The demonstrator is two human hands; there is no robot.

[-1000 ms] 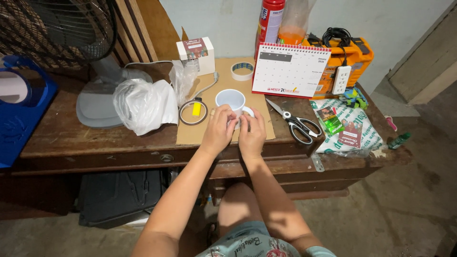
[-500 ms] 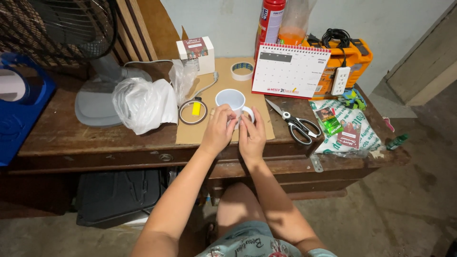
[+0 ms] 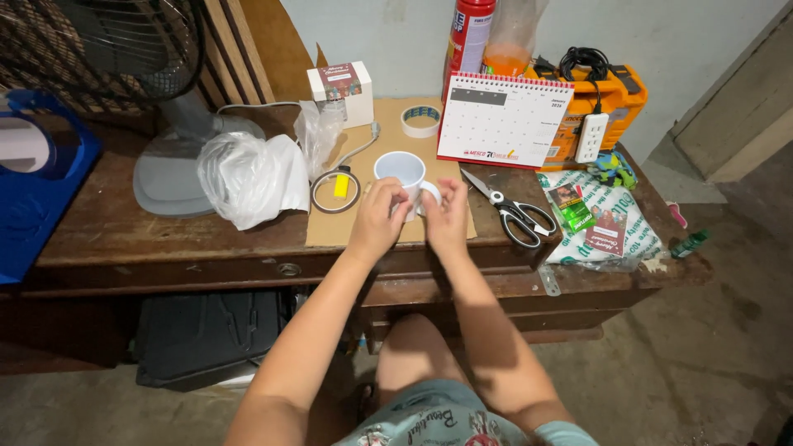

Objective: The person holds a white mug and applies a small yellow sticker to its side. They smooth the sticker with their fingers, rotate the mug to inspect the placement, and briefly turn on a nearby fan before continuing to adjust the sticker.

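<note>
A white mug stands upright on a sheet of brown cardboard on the wooden desk. My left hand is cupped against the mug's near side, fingers touching its wall. My right hand is at the mug's handle, fingertips pinched at it. Whether a small thing is between my fingers is hidden. A tape roll with a yellow tab lies just left of the mug.
Black-handled scissors lie right of my hands, a desk calendar behind them. A second tape roll, a small box, a plastic bag and a fan base sit to the left. Printed bags lie right.
My right hand has risen slightly and shifted toward the mug's handle; my left hand has stayed on the mug. The view has barely shifted.
</note>
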